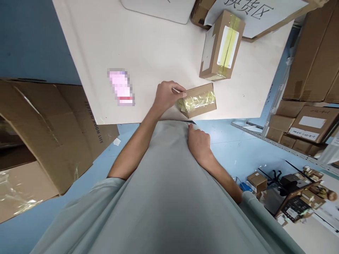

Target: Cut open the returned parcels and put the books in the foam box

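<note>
A small cardboard box lies near the table's front edge, with clear, yellowish tape crumpled across its face. My left hand grips its left end between thumb and fingers. Just below the edge, close against the grey shirt, my right hand is curled closed. A dark, flat piece shows by its fingertip; what the fingers hold is hidden. Beyond the small box stands a taller taped cardboard box with white labels.
On the white table lies a blurred pink item at left. A white panel with handwriting is at the back right. A large open carton stands left of the table; shelves with boxes are on the right.
</note>
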A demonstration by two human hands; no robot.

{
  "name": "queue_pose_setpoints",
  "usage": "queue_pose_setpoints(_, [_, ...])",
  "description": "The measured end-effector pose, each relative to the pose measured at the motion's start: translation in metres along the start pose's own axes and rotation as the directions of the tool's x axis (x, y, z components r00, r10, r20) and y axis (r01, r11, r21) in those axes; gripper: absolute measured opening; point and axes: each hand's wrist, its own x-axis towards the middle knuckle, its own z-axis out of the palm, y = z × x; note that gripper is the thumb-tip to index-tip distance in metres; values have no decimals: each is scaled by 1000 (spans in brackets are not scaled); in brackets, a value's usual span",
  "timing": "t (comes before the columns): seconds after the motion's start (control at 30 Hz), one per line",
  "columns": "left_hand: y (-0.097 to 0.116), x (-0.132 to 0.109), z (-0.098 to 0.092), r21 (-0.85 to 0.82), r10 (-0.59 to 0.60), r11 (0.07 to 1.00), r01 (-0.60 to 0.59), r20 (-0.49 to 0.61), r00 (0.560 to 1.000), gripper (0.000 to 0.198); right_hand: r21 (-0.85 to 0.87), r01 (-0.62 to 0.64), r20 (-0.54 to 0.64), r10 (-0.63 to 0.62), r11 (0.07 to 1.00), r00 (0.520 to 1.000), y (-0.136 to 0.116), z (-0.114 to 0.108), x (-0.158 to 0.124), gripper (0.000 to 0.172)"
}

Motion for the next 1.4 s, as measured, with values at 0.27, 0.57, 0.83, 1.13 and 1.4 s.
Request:
queue_pose_setpoints(0.27, [4,0,3,-10,2,1000,-2,63,998,11,53,81,-93,-76,995,993,21,-15,-23,57])
queue_pose_setpoints(0.57, [31,-11,7,60,-26,998,27,-18,999,7,496,225,-440,19,839,898,82,2,-1,54])
queue_pose_setpoints(0.83, [74,-15,43,134,64,990,-48,-121,991,16,886,433,-447,53,167,893,108,47,80,66])
queue_pose_setpoints(1.13, [9,10,121,432,287,796,-423,346,893,117,968,238,-245,97,85,965,149,67,148,55])
queue_pose_setpoints(1.4, [-20,-2,115,582,198,712,-393,370,908,104,900,295,-324,38,320,945,153,89,138,50])
